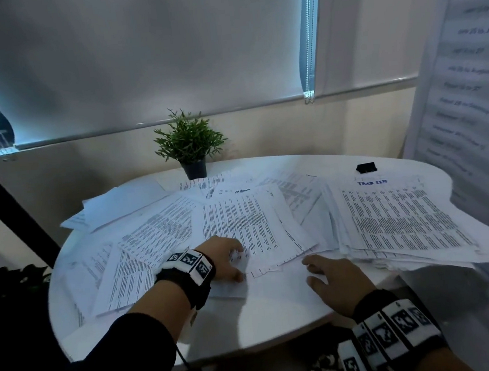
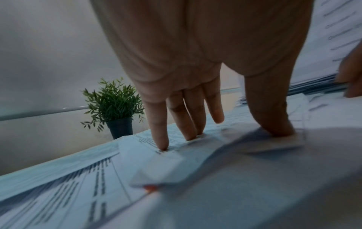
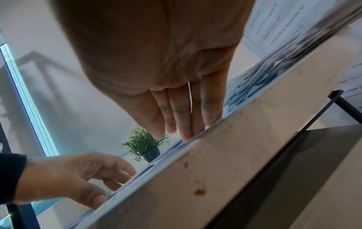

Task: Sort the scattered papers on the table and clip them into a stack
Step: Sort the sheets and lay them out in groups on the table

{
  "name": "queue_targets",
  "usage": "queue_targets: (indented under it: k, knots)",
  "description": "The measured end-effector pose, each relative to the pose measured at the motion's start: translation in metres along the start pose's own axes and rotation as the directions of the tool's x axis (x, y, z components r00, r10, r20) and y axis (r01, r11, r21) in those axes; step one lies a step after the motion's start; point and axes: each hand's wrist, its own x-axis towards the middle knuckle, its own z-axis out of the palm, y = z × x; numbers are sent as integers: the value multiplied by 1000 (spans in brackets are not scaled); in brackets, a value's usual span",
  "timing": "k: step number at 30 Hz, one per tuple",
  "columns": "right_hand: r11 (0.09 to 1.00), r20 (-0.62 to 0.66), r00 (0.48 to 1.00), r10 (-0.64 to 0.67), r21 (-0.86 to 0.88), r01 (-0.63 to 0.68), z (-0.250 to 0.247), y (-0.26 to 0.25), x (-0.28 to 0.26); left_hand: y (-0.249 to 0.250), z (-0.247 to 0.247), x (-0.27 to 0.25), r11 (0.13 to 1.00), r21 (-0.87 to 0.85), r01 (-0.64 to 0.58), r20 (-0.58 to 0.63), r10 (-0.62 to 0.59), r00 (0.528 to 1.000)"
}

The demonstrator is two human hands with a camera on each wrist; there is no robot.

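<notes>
Many printed sheets [image 1: 232, 227] lie overlapped under the left hand [image 1: 229, 257], whose bent fingertips [image 2: 163, 144] press one sheet. Beyond the flat, empty right hand [image 1: 334, 281], a stack [image 1: 403, 218] reads "TASK" in blue; the rest is illegible.

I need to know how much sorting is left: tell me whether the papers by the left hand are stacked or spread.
Spread: the loose papers lie fanned and overlapping at odd angles, apart from the stack.

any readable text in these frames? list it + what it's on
"TASK" plus an unclear word, blue handwriting: top sheet of the right-hand stack.
"July 28 to August 12", "August 13 to 27", "August 28 to September 12": wall chart.
Short handwritten word, illegible: middle sheet.
Printed text on the scattered papers: too small.
</notes>
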Motion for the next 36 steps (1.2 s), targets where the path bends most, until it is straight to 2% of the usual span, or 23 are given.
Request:
queue_targets:
  k: [2,5,7,8,10,11,12,14,16,20,21,22,25,26,27,28,29,30,31,32,33,34,36]
  knots:
    - [1000,-9,1000,6,24,-6,0,1,-2,5,0,-7,999,19,-39,11,38,999]
    - [993,-9,999,34,114,-33,-1,0,-5,12,-1,-20,987,148,-68,-11,71,997]
    - [947,-33,997,75,315,-61,-10,-5,-8,18,0,-31,968,234,-92,-112,121,986]
    - [860,-45,992,120,505,-81,-16,-8,-10,22,0,-37,960,241,-143,-218,197,956]
    - [560,-16,975,223,821,-114,-31,-12,-14,33,4,-54,900,266,-345,-410,430,804]
    - [440,18,971,238,889,-125,-37,-13,-17,40,8,-63,842,311,-442,-425,539,727]
    - [368,58,971,230,919,-142,-39,-12,-19,47,15,-69,764,383,-520,-407,644,647]
    - [325,104,968,227,929,-176,-36,-12,-23,62,23,-77,667,395,-632,-293,743,601]
    - [331,88,956,279,926,-181,-27,-5,-21,67,24,-79,637,355,-685,-255,770,584]
    - [176,151,940,307,961,-212,-22,3,-19,48,20,-79,590,363,-721,-195,805,560]
    - [168,146,937,317,964,-207,-21,3,-17,43,20,-78,576,383,-722,-179,813,553]
    - [210,108,939,326,960,-183,-22,4,-15,39,21,-78,567,394,-724,-181,819,544]
    - [452,-9,957,291,883,-129,-16,9,-8,36,22,-78,527,433,-731,-226,849,478]
    - [526,-34,967,254,843,-109,-13,12,-8,37,20,-80,540,398,-742,-245,841,482]
    - [589,-60,974,217,804,-82,-10,13,-7,38,14,-80,609,315,-728,-293,792,536]
    - [638,-85,978,189,768,-57,-5,17,-8,36,7,-76,733,185,-654,-355,671,651]
    - [682,-113,981,157,731,-25,-1,18,-9,30,-1,-69,875,24,-484,-389,454,801]
    - [732,-142,982,125,681,5,2,19,-10,21,-8,-57,962,-120,-246,-391,182,902]
    - [782,-157,983,99,623,21,4,20,-11,10,-13,-44,978,-206,-1,-346,-72,935]
    - [809,-159,983,89,588,22,6,21,-11,0,-16,-30,959,-209,191,-268,-244,932]
    - [816,-143,986,91,578,8,7,22,-11,-8,-17,-16,936,-156,316,-177,-341,923]
    - [820,-129,987,97,573,-5,8,21,-11,-13,-17,-5,917,-97,388,-99,-396,913]
    - [814,-122,987,107,581,-17,9,22,-10,-18,-10,14,896,-59,440,-22,-441,897]
